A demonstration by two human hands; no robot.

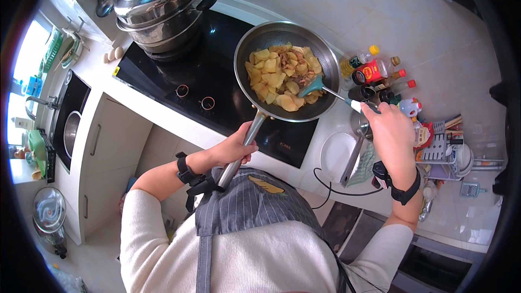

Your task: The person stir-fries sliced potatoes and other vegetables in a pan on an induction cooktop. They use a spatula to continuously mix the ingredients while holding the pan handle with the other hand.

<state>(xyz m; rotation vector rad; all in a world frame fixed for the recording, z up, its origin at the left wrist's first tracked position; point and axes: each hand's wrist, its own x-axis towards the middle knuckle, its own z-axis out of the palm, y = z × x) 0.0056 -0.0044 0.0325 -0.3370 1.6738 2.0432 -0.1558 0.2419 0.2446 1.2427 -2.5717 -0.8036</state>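
Observation:
My left hand grips the metal handle of a frying pan over the right side of a black cooktop. Sliced potatoes fill the middle of the pan, with small brown pieces, perhaps meat, among them. In my right hand is the white grip of a spatula. Its teal head lies among the slices at the pan's right side, partly covered by them.
A lidded steel steamer pot stands on the cooktop's left. Several sauce and oil bottles line the right counter, near a white plate and a long-handled metal ladle. Farther right is a dish rack. At far left is a sink.

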